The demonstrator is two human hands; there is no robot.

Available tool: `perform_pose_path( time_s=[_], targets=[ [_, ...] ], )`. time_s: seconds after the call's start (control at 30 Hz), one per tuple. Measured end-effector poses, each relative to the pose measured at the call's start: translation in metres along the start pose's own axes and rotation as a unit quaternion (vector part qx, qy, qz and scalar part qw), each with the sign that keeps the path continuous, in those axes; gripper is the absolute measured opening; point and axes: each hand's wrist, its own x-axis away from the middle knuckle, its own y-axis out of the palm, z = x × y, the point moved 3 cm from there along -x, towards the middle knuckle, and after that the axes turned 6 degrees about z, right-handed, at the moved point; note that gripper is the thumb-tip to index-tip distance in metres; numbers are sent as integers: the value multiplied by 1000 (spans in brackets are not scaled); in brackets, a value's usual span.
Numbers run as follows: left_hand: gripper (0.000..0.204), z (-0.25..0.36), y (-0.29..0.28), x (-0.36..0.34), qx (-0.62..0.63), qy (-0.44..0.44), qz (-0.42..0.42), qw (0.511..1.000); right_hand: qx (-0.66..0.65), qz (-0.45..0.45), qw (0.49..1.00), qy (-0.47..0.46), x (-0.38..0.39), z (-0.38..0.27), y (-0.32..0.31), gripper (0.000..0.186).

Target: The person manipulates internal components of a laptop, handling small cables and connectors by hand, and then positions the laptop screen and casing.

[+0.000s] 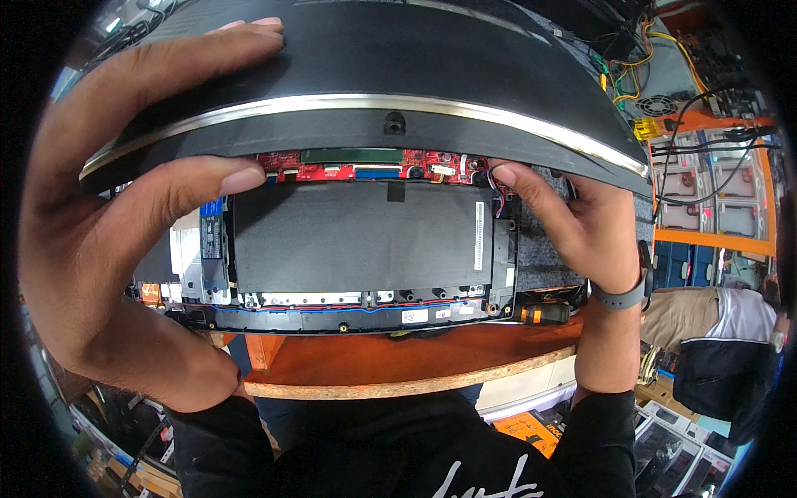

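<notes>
A black laptop cover [357, 66] with a shiny silver edge is tilted up over an opened laptop. My left hand [91, 199] grips its left side, thumb beneath the near edge and fingers on top. At the other end, my right hand [581, 220] holds the cover with its thumb at the near edge; its other fingers are mostly hidden under it. Below lie the laptop's flat black battery [332, 236], a red circuit board [332, 166] partly covered, a drive stick [213, 236] at left, and a blue wire [349, 311] along the near edge.
The laptop rests on a grey mat [544, 249] near the wooden edge [398, 388] of an orange bench. A black cylinder with an orange band [545, 313] lies to its right. Loose cables [672, 149] and an orange-framed rack [706, 241] stand farther right.
</notes>
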Motion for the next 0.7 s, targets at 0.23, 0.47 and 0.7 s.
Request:
perform_pose_path(
  time_s=[0.23, 0.47, 0.7],
  targets=[
    [54, 7, -2, -3, 11, -23, -12, 1000, 106, -30, 994, 11, -1, -14, 2, 18],
    [51, 4, -3, -4, 27, 11, -12, 1000, 195, -60, 978, -49, -2, -24, 11, 17],
    [52, 9, -7, -8, -19, 43, -47, 998, 189, -36, 981, -27, 0, -19, 5, 16]
  ],
)
